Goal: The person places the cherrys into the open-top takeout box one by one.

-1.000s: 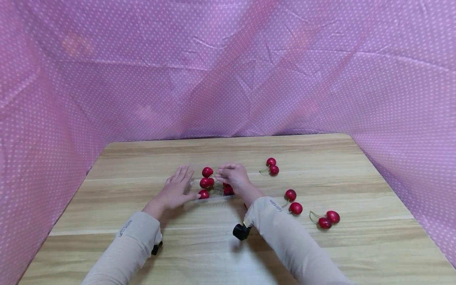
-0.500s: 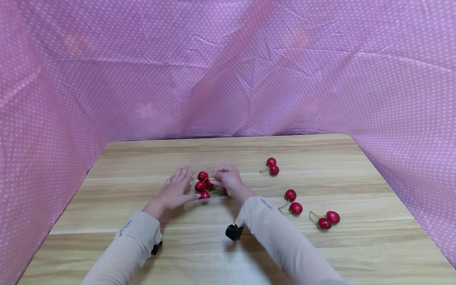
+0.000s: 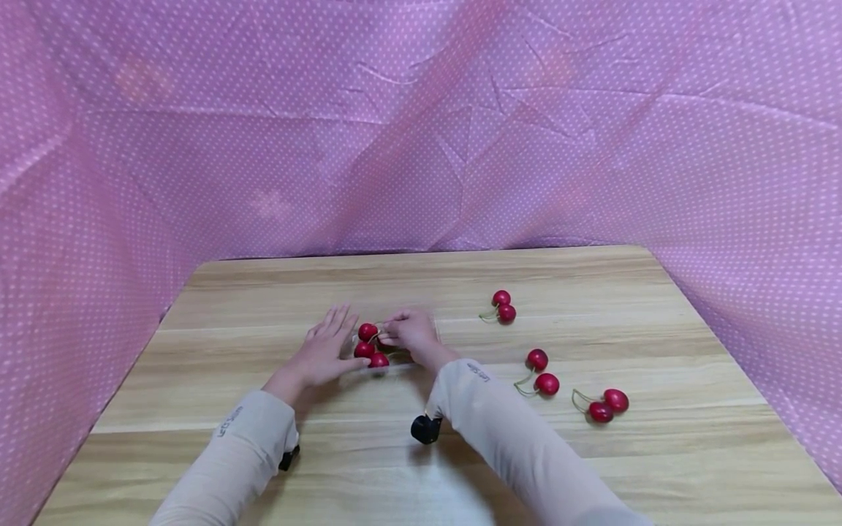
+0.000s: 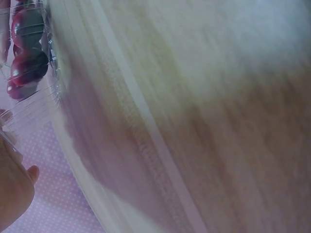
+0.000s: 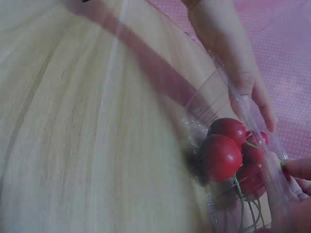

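A clear plastic box (image 5: 226,73) holds several red cherries (image 3: 368,332) with green stems, bunched at its left end. My left hand (image 3: 322,353) lies against that end with fingers straight, the thumb by the near wall. My right hand (image 3: 413,334) reaches into the box from the right and pinches a green cherry stem (image 5: 283,165) between thumb and finger. Its own fingers partly hide the cherries under it. Through the clear wall the left wrist view shows dark red cherries (image 4: 29,65), with the left hand's thumb side (image 4: 14,189) at the edge.
Right of the box on the wooden table (image 3: 658,329) lie three pairs of stemmed cherries: a far pair (image 3: 505,313), a middle pair (image 3: 546,383) and a right pair (image 3: 601,412). A pink dotted cloth (image 3: 421,146) hangs around the table's back and sides.
My right hand has moved left and slightly lower within the box. The cherries in the box have shifted left, closer to my left hand, which stays in place.
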Demonstrator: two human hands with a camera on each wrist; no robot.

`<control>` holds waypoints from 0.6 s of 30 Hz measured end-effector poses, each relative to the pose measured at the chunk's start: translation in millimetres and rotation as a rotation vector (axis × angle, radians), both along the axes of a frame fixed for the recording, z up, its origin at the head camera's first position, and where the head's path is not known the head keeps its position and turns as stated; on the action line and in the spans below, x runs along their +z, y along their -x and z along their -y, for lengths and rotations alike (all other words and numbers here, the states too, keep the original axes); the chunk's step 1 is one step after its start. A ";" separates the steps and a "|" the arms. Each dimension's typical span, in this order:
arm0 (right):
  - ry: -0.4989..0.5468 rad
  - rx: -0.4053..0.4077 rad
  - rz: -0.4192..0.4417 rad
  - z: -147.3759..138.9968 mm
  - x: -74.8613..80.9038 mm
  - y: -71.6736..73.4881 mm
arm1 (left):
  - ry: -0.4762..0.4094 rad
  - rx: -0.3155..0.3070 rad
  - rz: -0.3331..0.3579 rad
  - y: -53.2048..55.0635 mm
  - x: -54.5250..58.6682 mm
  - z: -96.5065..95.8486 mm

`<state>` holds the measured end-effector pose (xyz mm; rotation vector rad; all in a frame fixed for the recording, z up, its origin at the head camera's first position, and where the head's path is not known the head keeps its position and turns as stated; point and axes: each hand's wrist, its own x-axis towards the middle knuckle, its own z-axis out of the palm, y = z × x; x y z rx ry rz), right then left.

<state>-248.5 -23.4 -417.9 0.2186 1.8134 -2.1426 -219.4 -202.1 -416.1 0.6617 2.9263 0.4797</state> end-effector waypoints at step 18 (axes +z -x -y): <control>-0.182 0.069 -0.064 16.3 -3.5 9.6 | 0.007 -0.022 0.014 9.8 -1.0 7.0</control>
